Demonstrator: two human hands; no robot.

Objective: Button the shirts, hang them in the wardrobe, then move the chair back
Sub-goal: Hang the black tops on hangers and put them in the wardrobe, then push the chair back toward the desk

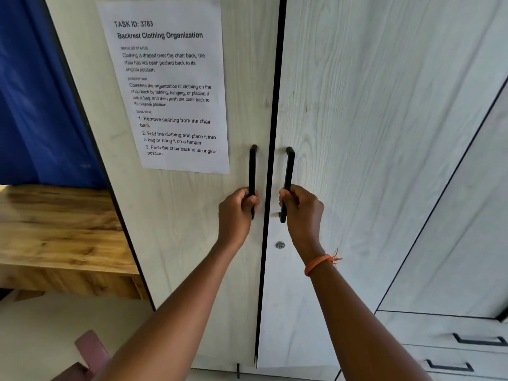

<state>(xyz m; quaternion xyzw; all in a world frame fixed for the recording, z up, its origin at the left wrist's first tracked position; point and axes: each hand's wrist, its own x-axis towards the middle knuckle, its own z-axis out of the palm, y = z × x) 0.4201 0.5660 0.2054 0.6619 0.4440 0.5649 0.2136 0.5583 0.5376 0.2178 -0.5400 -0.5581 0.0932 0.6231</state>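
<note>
Wardrobe doors are best drawn outward evenly and together, the pull being kept straight along both black handles so that neither door is twisted on its hinges; whether this is the opening or the closing cannot be told, and no shirt or chair is plainly seen. The left hand is wrapped around the lower part of the left handle, and the right hand likewise around the right handle, fingers curled tight, both forearms stretched forward and upward.

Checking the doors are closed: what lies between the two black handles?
In the head view, only the dark vertical seam where the two wardrobe doors meet lies between the left handle and the right handle; nothing else.
</note>
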